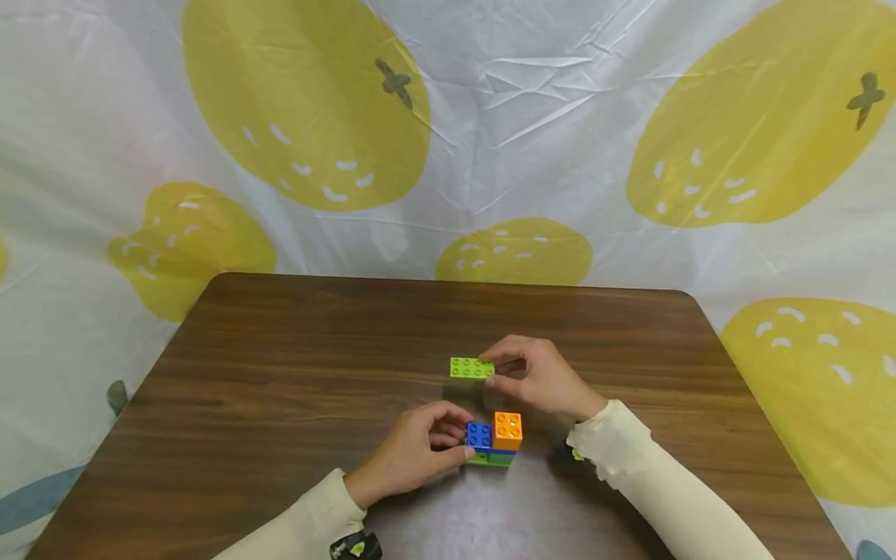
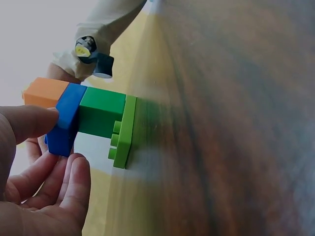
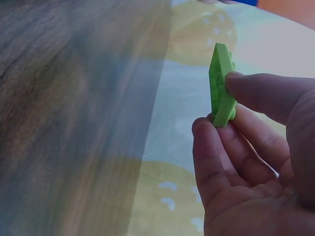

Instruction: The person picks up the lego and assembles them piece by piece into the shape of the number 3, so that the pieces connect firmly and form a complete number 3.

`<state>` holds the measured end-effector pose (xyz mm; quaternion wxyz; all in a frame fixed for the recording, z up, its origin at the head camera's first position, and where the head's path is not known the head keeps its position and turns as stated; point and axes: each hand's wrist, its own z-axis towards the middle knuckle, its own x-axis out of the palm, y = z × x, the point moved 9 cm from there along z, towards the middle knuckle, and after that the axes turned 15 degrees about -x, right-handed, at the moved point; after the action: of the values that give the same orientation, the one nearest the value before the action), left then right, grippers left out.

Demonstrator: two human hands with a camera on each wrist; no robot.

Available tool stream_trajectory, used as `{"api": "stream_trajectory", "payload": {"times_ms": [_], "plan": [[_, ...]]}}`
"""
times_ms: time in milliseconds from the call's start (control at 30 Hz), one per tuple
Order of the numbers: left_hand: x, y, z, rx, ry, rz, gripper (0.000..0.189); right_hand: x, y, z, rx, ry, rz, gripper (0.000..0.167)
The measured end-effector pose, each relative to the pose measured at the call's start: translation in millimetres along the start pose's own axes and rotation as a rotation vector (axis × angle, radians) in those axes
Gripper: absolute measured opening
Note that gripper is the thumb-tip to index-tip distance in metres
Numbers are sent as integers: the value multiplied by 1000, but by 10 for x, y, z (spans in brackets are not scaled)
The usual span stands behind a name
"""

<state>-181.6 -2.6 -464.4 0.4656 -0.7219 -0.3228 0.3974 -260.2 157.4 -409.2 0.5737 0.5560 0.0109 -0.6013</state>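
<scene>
My left hand (image 1: 416,453) pinches one end of a blue brick (image 2: 67,125) in a small stack of toy bricks. On the blue brick's other end sits an orange brick (image 1: 507,430). Beneath the blue one is a green brick (image 2: 102,110), fixed to a thin lime plate (image 2: 127,135) at the bottom, some of whose studs show. Farther back, my right hand (image 1: 540,377) holds a separate thin lime-green plate (image 1: 467,368) with two rows of studs, thumb and fingers at its right end. In the right wrist view this plate (image 3: 221,86) stands apart from the table.
A dark wood-grain table (image 1: 280,373) with rounded far corners lies under both hands. Behind it hangs a white cloth (image 1: 392,249) printed with yellow fruit. Each wrist wears a dark band with a small camera (image 1: 355,546) over a pale sleeve (image 1: 672,482).
</scene>
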Motion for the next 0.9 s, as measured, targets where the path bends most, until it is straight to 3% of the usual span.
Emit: {"api": "stream_trajectory", "payload": {"times_ms": [600, 900], "plan": [[-3, 11, -2, 11, 0, -4, 34, -143, 223, -64, -10, -47, 53, 32], [-5, 16, -2, -3, 13, -22, 34, -195, 315, -122, -28, -63, 20, 33]]}}
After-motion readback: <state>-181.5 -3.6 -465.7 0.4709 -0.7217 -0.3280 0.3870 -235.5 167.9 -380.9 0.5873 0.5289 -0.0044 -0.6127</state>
